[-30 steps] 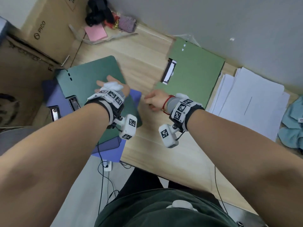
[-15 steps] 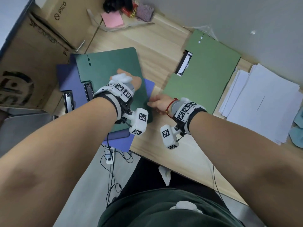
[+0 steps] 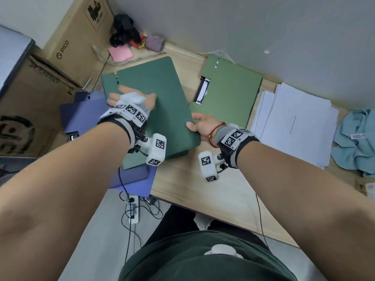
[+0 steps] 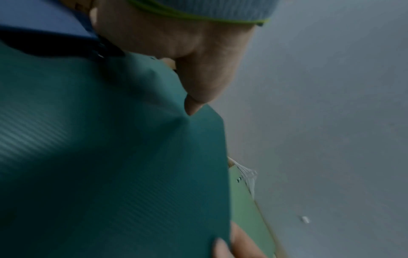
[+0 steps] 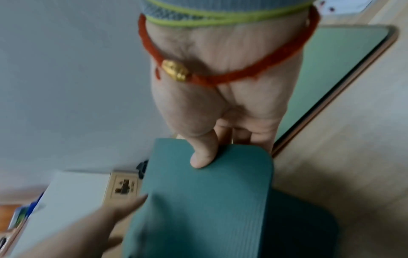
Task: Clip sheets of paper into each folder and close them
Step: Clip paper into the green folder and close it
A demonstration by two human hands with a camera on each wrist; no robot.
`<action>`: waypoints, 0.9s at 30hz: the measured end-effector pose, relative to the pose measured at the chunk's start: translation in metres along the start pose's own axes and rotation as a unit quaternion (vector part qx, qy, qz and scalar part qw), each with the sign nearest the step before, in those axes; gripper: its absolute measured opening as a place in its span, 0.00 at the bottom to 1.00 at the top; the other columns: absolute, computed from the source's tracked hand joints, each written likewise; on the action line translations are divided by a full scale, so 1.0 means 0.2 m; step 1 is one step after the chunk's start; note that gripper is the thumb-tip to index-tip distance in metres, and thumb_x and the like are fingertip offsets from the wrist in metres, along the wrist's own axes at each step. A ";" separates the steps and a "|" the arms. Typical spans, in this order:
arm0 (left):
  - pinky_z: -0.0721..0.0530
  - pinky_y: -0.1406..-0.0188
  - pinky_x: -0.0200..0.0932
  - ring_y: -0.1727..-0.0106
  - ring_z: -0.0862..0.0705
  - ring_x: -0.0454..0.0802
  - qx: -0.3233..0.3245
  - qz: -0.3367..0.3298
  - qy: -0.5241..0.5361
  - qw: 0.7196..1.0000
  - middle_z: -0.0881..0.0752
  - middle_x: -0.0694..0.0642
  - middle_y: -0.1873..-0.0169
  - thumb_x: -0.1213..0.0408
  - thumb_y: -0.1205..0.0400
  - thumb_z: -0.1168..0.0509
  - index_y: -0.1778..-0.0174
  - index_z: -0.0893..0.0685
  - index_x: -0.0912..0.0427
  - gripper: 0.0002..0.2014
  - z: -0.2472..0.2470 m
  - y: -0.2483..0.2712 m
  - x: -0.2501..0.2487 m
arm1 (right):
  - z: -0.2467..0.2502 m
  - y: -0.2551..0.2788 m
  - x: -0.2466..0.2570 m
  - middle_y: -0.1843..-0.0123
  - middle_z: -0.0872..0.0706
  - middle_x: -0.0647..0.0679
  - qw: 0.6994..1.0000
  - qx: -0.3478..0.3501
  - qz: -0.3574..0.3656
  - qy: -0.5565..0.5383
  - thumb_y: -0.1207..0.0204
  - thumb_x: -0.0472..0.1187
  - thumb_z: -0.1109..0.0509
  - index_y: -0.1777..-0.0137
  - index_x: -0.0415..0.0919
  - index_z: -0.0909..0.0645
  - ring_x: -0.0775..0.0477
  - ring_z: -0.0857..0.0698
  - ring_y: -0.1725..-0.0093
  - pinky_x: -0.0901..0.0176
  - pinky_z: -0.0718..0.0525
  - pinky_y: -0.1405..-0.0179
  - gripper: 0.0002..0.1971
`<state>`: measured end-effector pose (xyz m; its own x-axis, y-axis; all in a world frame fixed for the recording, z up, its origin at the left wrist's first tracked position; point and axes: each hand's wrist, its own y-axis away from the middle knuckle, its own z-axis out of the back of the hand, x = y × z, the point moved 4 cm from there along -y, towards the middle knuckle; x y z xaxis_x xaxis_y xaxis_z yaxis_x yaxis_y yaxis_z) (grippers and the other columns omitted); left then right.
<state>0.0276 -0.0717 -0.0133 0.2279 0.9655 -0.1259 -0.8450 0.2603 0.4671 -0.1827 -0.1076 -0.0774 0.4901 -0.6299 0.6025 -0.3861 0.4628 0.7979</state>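
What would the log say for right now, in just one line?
left hand flat on dark green folder | right hand pinches its edge | light green folder closed beside | paper stack untouched

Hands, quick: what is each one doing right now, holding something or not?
Left hand: open, lying flat on top of the dark green folder.
Right hand: grips that folder's edge, thumb on the cover, fingers underneath.

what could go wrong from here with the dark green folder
The right hand pinches only the dark green folder edge, thumb on top, so the cover could slip free. The purple folder beneath overhangs the table edge and might get dragged off.
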 end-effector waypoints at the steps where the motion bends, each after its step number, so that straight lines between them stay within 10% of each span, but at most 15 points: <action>1: 0.39 0.20 0.64 0.19 0.38 0.68 -0.002 0.008 -0.020 1.000 0.38 0.69 0.21 0.31 0.30 0.32 0.18 0.44 0.63 0.55 0.05 0.04 0.01 | 0.06 0.02 0.00 0.37 0.12 0.44 1.000 -0.007 0.002 -0.020 0.18 0.33 0.33 0.29 0.44 0.22 0.42 0.14 0.36 0.37 0.21 0.30 0.18; 9: 0.24 0.33 0.54 0.27 0.23 0.64 0.089 -0.103 0.025 0.990 0.25 0.58 0.44 0.33 0.20 0.39 0.23 0.28 0.65 0.40 0.24 0.10 -0.07 | 0.25 0.15 -0.03 0.46 0.13 0.44 0.994 0.014 0.009 -0.109 0.14 0.30 0.41 0.32 0.38 0.23 0.42 0.16 0.40 0.44 0.21 0.30 0.14; 13: 0.29 0.27 0.53 0.23 0.27 0.63 0.090 -0.149 0.086 0.981 0.29 0.56 0.52 0.41 0.18 0.35 0.22 0.31 0.67 0.38 0.29 0.12 -0.11 | 0.27 0.22 -0.02 0.42 0.15 0.46 1.000 0.004 -0.019 0.013 0.14 0.39 0.36 0.35 0.42 0.23 0.49 0.15 0.48 0.59 0.17 0.58 0.10; 16: 0.25 0.32 0.54 0.32 0.21 0.60 0.061 -0.171 0.084 0.980 0.26 0.51 0.58 0.37 0.21 0.34 0.23 0.29 0.65 0.40 0.32 0.20 -0.21 | 0.32 0.24 -0.01 0.35 0.18 0.44 0.998 -0.042 -0.022 0.045 0.20 0.49 0.29 0.38 0.42 0.24 0.45 0.16 0.42 0.56 0.15 0.57 0.16; 20: 0.21 0.50 0.54 0.42 0.18 0.62 0.037 -0.170 -0.024 0.984 0.16 0.62 0.44 0.18 0.34 0.42 0.32 0.24 0.66 0.54 0.29 0.32 -0.32 | 0.47 0.28 -0.04 0.35 0.16 0.43 0.991 -0.106 0.004 0.076 0.25 0.60 0.29 0.38 0.38 0.22 0.40 0.15 0.38 0.41 0.15 0.37 0.26; 24: 0.15 0.44 0.56 0.48 0.12 0.62 0.101 -0.243 0.053 0.963 0.11 0.59 0.47 0.18 0.44 0.35 0.39 0.16 0.61 0.52 0.09 0.45 -0.38 | 0.69 0.38 -0.14 0.37 0.17 0.41 0.983 -0.184 0.005 0.007 0.22 0.56 0.30 0.41 0.38 0.21 0.41 0.14 0.41 0.51 0.10 0.48 0.22; 27: 0.17 0.43 0.53 0.41 0.13 0.62 0.169 -0.277 0.078 0.943 0.12 0.63 0.42 0.32 0.33 0.27 0.37 0.17 0.65 0.41 -0.15 0.62 -0.42 | 0.89 0.50 -0.29 0.40 0.17 0.44 0.973 -0.230 -0.013 -0.032 0.21 0.54 0.30 0.37 0.35 0.21 0.47 0.13 0.50 0.66 0.12 0.63 0.23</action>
<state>-0.1109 -0.1207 0.0285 0.4929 0.6766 -0.5471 -0.4094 0.7352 0.5403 -0.3886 -0.1350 -0.0354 0.4397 -0.6754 0.5921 0.0230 0.6674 0.7443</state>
